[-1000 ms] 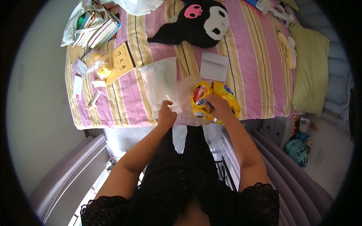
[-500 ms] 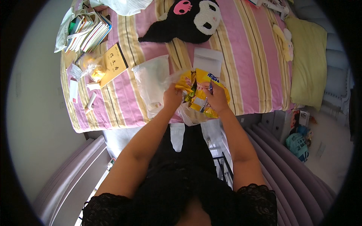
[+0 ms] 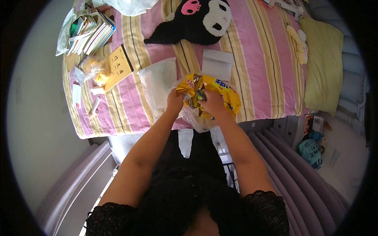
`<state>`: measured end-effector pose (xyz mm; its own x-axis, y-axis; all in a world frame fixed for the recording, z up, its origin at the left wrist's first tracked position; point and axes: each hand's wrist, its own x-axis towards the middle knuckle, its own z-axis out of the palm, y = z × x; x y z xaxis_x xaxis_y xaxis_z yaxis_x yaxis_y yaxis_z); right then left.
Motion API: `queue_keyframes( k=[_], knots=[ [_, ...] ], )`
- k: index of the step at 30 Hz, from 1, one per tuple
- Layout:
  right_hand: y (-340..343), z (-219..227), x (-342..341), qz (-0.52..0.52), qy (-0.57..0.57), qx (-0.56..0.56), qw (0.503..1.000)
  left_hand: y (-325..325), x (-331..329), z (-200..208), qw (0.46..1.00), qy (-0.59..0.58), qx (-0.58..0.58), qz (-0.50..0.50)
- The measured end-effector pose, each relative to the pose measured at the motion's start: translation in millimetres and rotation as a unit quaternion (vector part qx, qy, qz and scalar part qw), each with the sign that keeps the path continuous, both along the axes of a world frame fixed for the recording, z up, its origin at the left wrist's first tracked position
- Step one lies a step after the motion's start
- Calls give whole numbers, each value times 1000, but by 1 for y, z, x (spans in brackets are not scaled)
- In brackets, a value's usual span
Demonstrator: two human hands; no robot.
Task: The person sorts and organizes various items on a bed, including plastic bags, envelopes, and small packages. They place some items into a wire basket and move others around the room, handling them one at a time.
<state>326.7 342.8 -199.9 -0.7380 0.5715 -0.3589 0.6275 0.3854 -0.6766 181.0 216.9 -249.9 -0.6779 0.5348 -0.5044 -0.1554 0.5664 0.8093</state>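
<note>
Yellow bag (image 3: 228, 96): ctr of frame, a bit R, near bed's lower edge, mouth open twd L, dark/greenish contents showing. L hand (image 3: 174, 101) at bag's L edge; I see fingers pinching the rim. R hand (image 3: 212, 104) over the opening, fingertips at the greenish contents; can't tell from my feed if they pinch anything. Clear plastic bag (image 3: 199, 122) crumpled under yellow one, btwn the forearms. White plastic sleeve (image 3: 157, 84) just L of L hand; white envelope (image 3: 217, 67) just above yellow bag. Further out: tan notebook (image 3: 120, 65) left of frame, books (image 3: 92, 37) upper L, black plush (image 3: 185, 27) top ctr, green pillow (image 3: 325, 67) R side. All on striped bedspread (image 3: 264, 86).
</note>
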Motion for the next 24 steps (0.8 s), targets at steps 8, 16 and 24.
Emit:
queue_keyframes(
  k=[8, 16, 24],
  knots=[
    [30, 100, 64, -305, 247, -529, 752, 27, 23, 120, 895, 369, 225, -113],
    [25, 65, 36, -345, 295, -640, 620, 29, 68, 51, 975, 66, 110, -183],
    [27, 53, 15, -263, 57, -577, 771, 21, 62, 28, 970, 57, 18, -235]
  ],
)
